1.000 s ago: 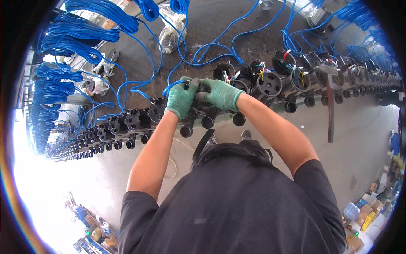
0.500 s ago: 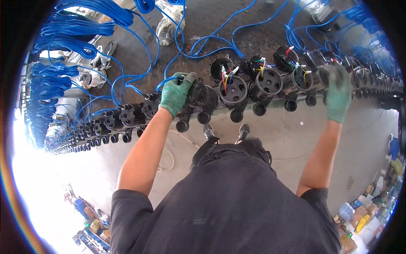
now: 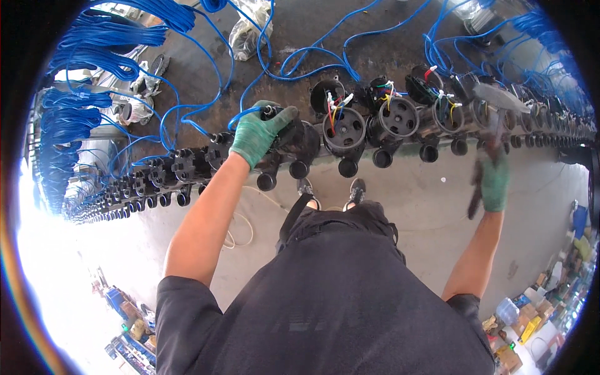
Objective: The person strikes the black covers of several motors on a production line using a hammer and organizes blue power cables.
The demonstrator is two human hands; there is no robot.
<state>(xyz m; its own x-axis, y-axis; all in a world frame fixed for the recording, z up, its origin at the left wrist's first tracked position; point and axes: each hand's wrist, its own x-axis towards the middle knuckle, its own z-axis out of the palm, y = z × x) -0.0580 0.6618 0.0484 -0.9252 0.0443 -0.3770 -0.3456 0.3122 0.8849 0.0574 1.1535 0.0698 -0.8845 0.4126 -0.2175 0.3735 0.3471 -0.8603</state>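
Note:
My left hand, in a green glove, is closed round the top of a black cylindrical housing where a blue cable enters a black fitting. In my right hand, also green-gloved, is a hammer, its grey head above the row and its dark handle running down through the fist; motion blurs it. Between the hands, an open housing shows a round, holed face with red, yellow and white wires. Beside it stands a second open housing with coloured wires and white connectors.
Similar housings line the edge of the dark workbench on both sides. Coils of blue cable hang at the far left, and loose cables cross the bench. Clear plastic bags lie there. Boxes stand at the lower right.
My right hand has moved down and slightly back from the row, and the hammer now shows in it. My left hand stays at the same housing, its fingers slightly shifted.

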